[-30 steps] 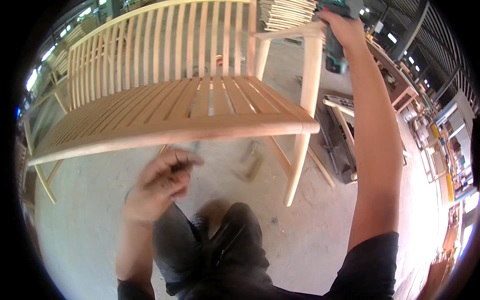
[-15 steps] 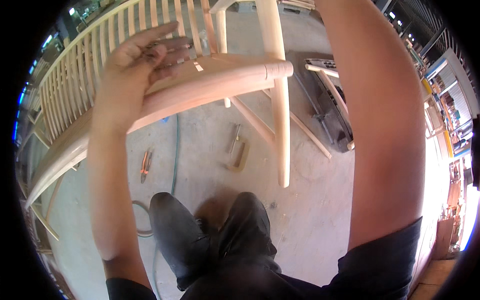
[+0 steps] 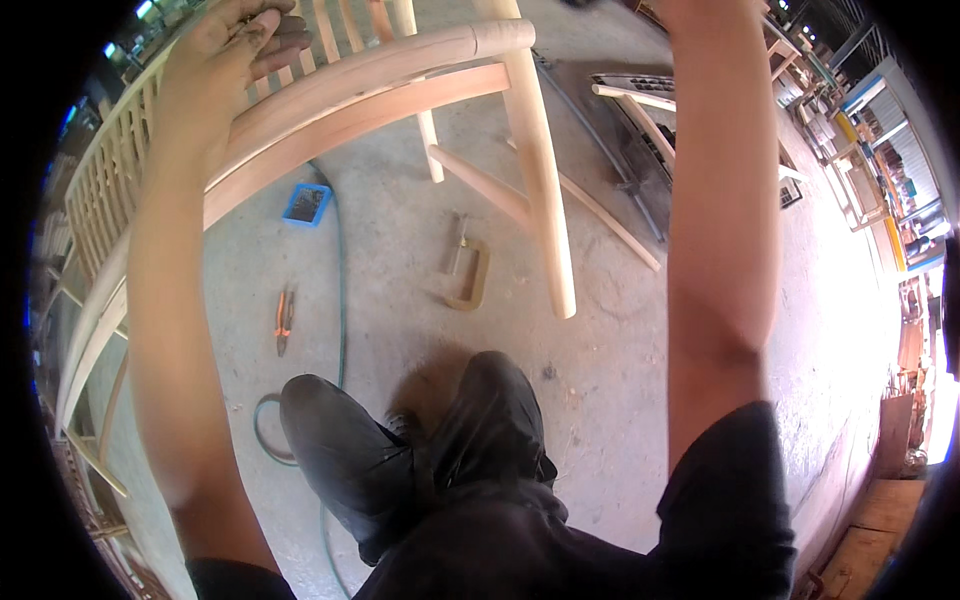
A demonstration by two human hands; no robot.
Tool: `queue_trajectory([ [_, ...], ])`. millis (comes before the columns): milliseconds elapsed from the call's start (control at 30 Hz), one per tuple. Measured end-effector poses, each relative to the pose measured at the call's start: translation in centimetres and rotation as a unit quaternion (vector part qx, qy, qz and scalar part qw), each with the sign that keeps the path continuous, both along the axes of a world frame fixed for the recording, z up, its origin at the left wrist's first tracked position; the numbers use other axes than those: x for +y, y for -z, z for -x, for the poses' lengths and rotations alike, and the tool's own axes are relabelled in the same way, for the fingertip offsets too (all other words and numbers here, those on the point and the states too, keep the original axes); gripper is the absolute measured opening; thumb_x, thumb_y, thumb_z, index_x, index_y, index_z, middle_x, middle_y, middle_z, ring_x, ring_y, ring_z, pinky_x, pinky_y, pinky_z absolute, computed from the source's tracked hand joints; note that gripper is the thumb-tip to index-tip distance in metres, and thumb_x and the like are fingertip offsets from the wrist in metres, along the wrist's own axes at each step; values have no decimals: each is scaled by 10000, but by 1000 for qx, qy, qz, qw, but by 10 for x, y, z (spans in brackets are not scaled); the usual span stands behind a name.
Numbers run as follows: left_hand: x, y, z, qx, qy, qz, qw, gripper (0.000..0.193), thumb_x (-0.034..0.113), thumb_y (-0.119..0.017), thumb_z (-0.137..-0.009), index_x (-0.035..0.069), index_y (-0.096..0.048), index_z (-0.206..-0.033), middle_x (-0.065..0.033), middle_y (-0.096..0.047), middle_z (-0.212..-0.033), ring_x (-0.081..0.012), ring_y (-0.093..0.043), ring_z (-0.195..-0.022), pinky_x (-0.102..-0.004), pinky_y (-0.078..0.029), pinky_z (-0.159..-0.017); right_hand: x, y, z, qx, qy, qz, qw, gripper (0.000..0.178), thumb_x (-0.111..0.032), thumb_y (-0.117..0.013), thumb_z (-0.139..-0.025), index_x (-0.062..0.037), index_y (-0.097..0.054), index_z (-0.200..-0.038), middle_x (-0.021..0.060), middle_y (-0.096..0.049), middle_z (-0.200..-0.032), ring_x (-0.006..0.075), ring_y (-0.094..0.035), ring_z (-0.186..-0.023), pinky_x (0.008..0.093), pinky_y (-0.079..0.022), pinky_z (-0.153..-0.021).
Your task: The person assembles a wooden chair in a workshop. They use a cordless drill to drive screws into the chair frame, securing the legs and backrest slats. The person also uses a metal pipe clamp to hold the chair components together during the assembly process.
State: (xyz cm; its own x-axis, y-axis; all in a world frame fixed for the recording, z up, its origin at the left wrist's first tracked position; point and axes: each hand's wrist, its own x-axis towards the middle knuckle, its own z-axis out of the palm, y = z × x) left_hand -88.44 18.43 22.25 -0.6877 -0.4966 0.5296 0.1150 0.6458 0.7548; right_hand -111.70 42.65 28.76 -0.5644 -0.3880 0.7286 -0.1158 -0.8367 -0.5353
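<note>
A pale wooden slatted bench (image 3: 370,68) fills the upper left, its curved front rail passing behind my left forearm. My left hand (image 3: 240,42) is above this rail, near the back slats. Its thumb and fingers are curled together; the fingertips look dark, and what lies between them is too small to make out. My right arm (image 3: 720,200) reaches up to the top edge, where the hand is cut off and its fingers are hidden. A dark object (image 3: 578,3) shows at the top edge left of that wrist. The round front leg (image 3: 540,190) slants down between my arms.
On the concrete floor lie a clamp (image 3: 478,275), orange-handled pliers (image 3: 284,322) and a blue tray (image 3: 322,207) of small dark pieces. A green hose (image 3: 342,280) runs past my left knee. Beyond the leg, wooden sticks (image 3: 650,125) rest by a dark crate.
The view has shifted, so the bench sits higher and the blue tray shows fully. My left hand has moved up and left, its fingers more curled. The right forearm is further up and left.
</note>
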Motion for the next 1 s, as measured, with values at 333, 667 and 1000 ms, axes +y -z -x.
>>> queue_trajectory([
  [333,-35,-21,-3,-42,44,18,998,271,203,-620,-999,31,-677,-1201,32,-659,-895,-6,-462,-637,-177,-354,-520,69,239,-78,-284,27,-107,953,327,-252,-621,-858,-40,-571,-1101,117,-623,-821,272,-625,-781,421,-527,-728],
  [667,-33,-38,7,-38,147,-117,982,222,157,-685,-935,26,-703,-1113,101,-493,-701,-5,-321,-546,-178,-246,-482,-24,197,-136,-183,-145,-167,958,270,-66,-686,-815,18,-633,-1066,93,-662,-919,219,-667,-698,351,-556,-644],
  [1000,-27,-39,5,-53,191,-104,975,228,152,-651,-968,-2,-675,-1133,80,-471,-694,-16,-345,-579,-176,-268,-534,-59,177,-132,-187,-148,-150,959,330,-117,-714,-763,-8,-627,-1062,108,-670,-917,237,-662,-677,376,-550,-645],
])
